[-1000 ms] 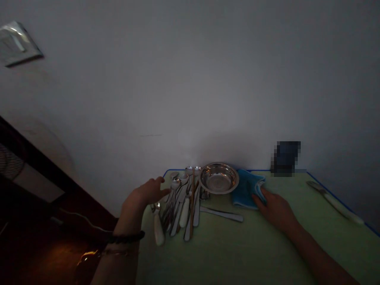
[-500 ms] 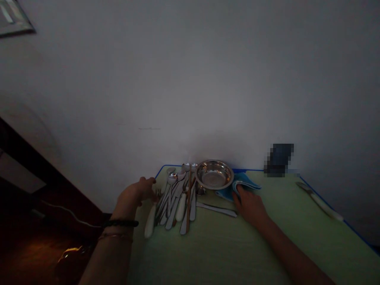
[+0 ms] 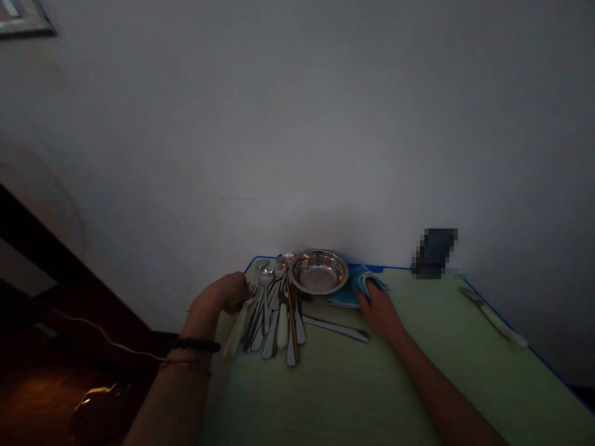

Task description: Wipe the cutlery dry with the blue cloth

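Observation:
A pile of several spoons, forks and knives lies at the far left of a green table. My left hand curls at the pile's left edge, fingers closed around a white-handled utensil. A steel bowl sits behind the pile by the wall. My right hand rests on a bunched blue cloth beside the bowl, fingers bent over it. A single steel knife lies between my hands.
A white-handled knife lies at the table's right edge. A dark pixelated object stands against the grey wall at the back. Left of the table is a dark floor with a thin cable.
My right hand has pushed the blue cloth leftward, bunching it against the bowl. My left hand has drawn back from above the pile and closed on the white-handled utensil.

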A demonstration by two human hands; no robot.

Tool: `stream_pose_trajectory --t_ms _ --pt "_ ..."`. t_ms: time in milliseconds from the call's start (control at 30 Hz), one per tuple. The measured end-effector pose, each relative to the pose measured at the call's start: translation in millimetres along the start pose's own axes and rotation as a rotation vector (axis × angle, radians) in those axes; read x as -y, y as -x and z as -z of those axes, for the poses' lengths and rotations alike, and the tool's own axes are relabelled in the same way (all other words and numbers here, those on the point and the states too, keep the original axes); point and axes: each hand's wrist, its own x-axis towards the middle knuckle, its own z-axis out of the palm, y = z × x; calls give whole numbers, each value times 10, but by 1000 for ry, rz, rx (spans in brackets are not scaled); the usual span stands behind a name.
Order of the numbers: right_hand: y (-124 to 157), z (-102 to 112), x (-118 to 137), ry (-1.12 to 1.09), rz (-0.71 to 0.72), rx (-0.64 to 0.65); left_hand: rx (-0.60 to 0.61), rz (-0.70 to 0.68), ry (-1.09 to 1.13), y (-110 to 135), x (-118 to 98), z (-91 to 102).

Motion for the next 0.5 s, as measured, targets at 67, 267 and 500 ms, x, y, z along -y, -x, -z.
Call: stream_pose_trajectory --t_ms 67,267,500 --pt "-34 81 -64 -73 -45 -50 -17 -39 74 85 -88 124" --pt "-184 853 -44 -259 -87 -72 -192 -405 381 503 -826 131" --pt "-70 1723 205 -348 77 -42 8 -648 623 554 -1601 -229"
